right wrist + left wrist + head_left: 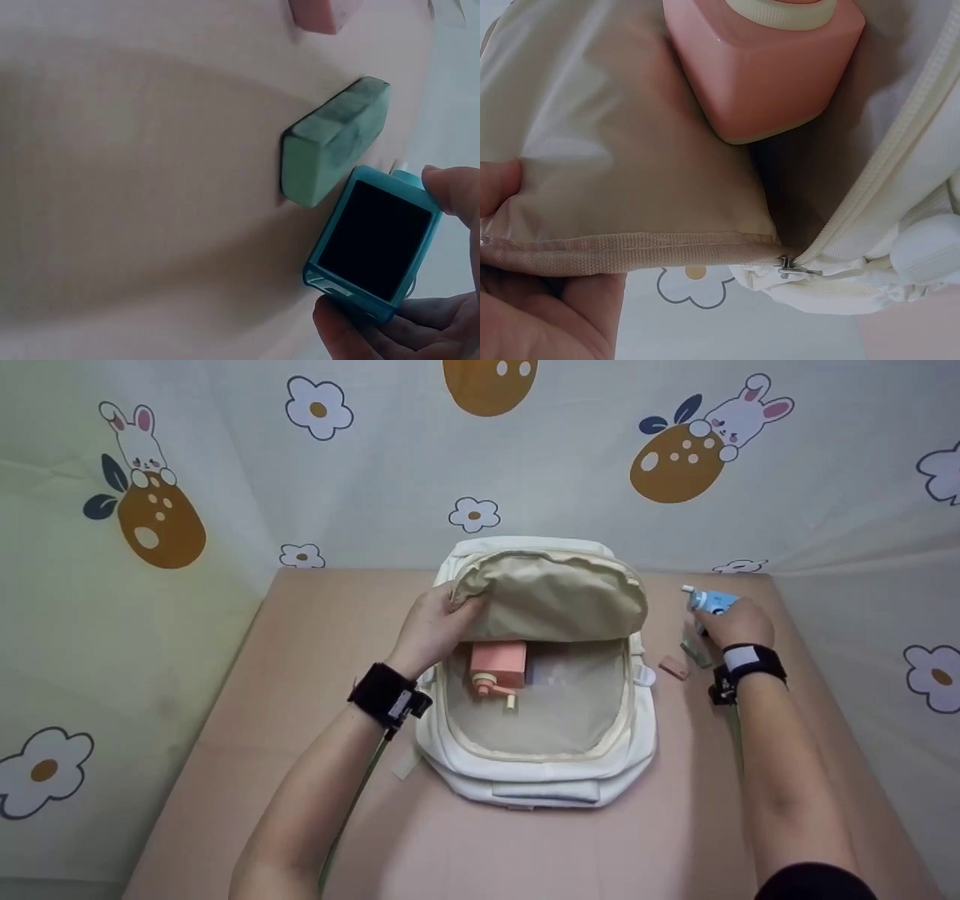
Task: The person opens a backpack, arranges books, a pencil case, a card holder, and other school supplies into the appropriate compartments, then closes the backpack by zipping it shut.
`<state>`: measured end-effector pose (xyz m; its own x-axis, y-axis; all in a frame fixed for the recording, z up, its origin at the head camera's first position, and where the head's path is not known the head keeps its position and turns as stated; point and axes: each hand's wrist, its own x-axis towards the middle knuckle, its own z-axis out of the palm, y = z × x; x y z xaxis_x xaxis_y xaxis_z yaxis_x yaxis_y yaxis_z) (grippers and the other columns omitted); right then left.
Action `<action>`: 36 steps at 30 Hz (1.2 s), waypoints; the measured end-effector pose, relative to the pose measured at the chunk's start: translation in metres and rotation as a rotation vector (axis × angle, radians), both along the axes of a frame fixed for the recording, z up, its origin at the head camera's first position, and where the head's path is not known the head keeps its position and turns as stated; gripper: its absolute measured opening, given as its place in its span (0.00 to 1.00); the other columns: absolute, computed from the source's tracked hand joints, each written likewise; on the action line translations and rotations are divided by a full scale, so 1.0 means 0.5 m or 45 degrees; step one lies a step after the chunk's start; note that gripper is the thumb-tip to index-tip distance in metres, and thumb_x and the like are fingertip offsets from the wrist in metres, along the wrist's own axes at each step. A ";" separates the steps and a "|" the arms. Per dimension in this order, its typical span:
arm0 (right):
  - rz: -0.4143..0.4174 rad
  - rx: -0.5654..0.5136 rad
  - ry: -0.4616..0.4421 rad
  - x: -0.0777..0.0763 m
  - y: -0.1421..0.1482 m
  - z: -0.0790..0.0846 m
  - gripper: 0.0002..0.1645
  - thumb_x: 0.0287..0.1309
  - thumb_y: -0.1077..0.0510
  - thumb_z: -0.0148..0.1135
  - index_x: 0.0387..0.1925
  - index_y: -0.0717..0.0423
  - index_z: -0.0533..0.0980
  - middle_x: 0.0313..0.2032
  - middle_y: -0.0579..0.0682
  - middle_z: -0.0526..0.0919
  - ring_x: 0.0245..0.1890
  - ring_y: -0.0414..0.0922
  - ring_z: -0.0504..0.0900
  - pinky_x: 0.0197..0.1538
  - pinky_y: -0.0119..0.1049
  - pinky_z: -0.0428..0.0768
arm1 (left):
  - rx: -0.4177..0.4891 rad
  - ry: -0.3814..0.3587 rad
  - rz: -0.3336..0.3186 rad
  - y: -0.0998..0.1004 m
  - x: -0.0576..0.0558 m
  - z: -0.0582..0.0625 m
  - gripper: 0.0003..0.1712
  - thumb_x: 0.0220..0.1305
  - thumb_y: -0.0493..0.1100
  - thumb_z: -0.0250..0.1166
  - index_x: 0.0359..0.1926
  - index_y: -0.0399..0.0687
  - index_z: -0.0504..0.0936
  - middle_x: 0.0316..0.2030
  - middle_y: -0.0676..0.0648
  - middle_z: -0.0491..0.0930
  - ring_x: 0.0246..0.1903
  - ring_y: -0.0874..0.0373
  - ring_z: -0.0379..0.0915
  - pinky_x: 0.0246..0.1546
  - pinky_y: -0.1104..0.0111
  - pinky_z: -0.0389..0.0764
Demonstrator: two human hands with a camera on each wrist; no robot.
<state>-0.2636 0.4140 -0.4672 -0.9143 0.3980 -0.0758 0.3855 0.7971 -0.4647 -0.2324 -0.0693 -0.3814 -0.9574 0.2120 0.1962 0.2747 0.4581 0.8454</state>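
Note:
A white backpack (540,784) lies on the table with its front flap (555,592) folded up. My left hand (439,626) grips the flap's left edge; in the left wrist view, thumb and fingers pinch the flap's bound edge (652,252). Inside the backpack sits a pink hand-crank pencil sharpener (499,664), its body also visible in the left wrist view (765,82). At the right, my right hand (742,624) holds a blue crank pencil sharpener (714,601). The right wrist view shows the sharpener's dark window (379,238) between thumb and fingers.
A green eraser (337,142) lies on the table right beside the blue sharpener. A pink eraser (673,667) lies between it and the backpack. Patterned cloth walls (375,487) enclose the table (315,615) at the back and sides.

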 end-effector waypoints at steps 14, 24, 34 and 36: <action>-0.047 -0.238 0.447 0.071 0.021 0.095 0.42 0.67 0.46 0.54 0.76 0.63 0.59 0.67 0.66 0.70 0.59 0.58 0.72 0.59 0.51 0.71 | 0.017 0.000 -0.017 0.008 -0.002 0.006 0.19 0.72 0.57 0.64 0.31 0.49 0.79 0.22 0.50 0.73 0.25 0.55 0.71 0.32 0.62 0.75; 0.923 -0.097 0.880 0.279 -0.143 0.173 0.50 0.47 0.69 0.72 0.74 0.56 0.66 0.67 0.60 0.74 0.62 0.53 0.75 0.65 0.25 0.67 | -0.019 0.018 -0.028 0.010 0.001 0.005 0.17 0.72 0.55 0.64 0.34 0.48 0.81 0.24 0.50 0.76 0.26 0.56 0.71 0.33 0.62 0.75; 1.430 0.271 0.610 0.219 -0.279 0.082 0.49 0.53 0.52 0.74 0.74 0.57 0.65 0.66 0.57 0.76 0.64 0.53 0.76 0.60 0.52 0.78 | 0.004 0.018 -0.004 0.000 0.002 0.001 0.15 0.71 0.54 0.65 0.38 0.46 0.84 0.31 0.48 0.82 0.32 0.55 0.76 0.39 0.60 0.77; 1.429 0.294 0.556 0.200 -0.291 0.078 0.49 0.53 0.51 0.73 0.75 0.56 0.65 0.66 0.56 0.75 0.65 0.52 0.75 0.62 0.51 0.76 | 0.009 0.029 -0.005 0.000 0.000 0.005 0.15 0.71 0.53 0.65 0.38 0.46 0.84 0.27 0.48 0.79 0.29 0.55 0.74 0.36 0.61 0.77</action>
<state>-0.1635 0.2686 -0.4284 -0.6894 -0.6635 0.2907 -0.7210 0.6673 -0.1870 -0.2323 -0.0695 -0.3788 -0.9519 0.2141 0.2192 0.2954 0.4514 0.8420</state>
